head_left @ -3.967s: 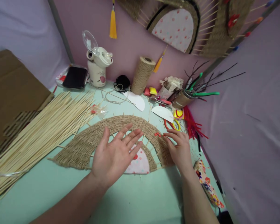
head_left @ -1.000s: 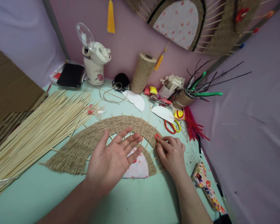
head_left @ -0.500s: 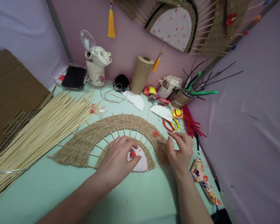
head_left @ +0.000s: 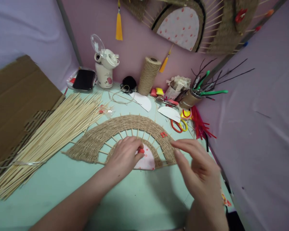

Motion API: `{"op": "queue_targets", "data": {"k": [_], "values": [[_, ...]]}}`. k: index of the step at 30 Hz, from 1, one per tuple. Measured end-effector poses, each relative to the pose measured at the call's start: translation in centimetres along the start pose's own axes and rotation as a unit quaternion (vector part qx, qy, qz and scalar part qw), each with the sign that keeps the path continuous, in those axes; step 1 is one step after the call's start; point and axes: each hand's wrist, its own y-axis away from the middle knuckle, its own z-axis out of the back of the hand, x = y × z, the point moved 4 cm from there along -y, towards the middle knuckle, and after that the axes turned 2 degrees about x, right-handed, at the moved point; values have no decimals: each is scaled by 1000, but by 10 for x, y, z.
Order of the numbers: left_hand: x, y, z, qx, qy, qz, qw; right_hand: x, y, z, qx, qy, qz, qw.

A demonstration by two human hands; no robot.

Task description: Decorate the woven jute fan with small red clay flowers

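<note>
Head view: the left hand (head_left: 124, 154) is pinching a red lump (head_left: 141, 150) over the woven fan (head_left: 130, 123), which is lying mid-tabletop (head_left: 137, 192); the right hand (head_left: 202, 171) is hovering near right, thumb and forefinger slightly apart.

The surface (head_left: 135, 202) looks smooth and matt. Mid-surface, the fan (head_left: 125, 122) is rough woven twine over bare wooden rods (head_left: 132, 132), and the red lump (head_left: 141, 150) over its middle looks matt and doughy. Towards the left edge lie wooden sticks (head_left: 56, 130) and matt corrugated cardboard (head_left: 21, 89); at the far edge stand a coarse twine spool (head_left: 148, 76) and a glossy pot (head_left: 104, 76).
</note>
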Motion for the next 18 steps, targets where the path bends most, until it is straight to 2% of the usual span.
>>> {"op": "queue_targets", "data": {"k": [3,7,12,18], "values": [[-2,0,6,-44,121,-3,992,-1,-11,-30,71,-37,2,997],[-2,1,10,-87,189,16,978,-11,-15,-55,92,-79,-32,992],[-4,2,8,-87,213,11,973,-20,-8,-64,102,-108,-87,985],[-8,0,7,-66,189,-18,980,-20,-8,-67,106,-138,-69,982]]}}
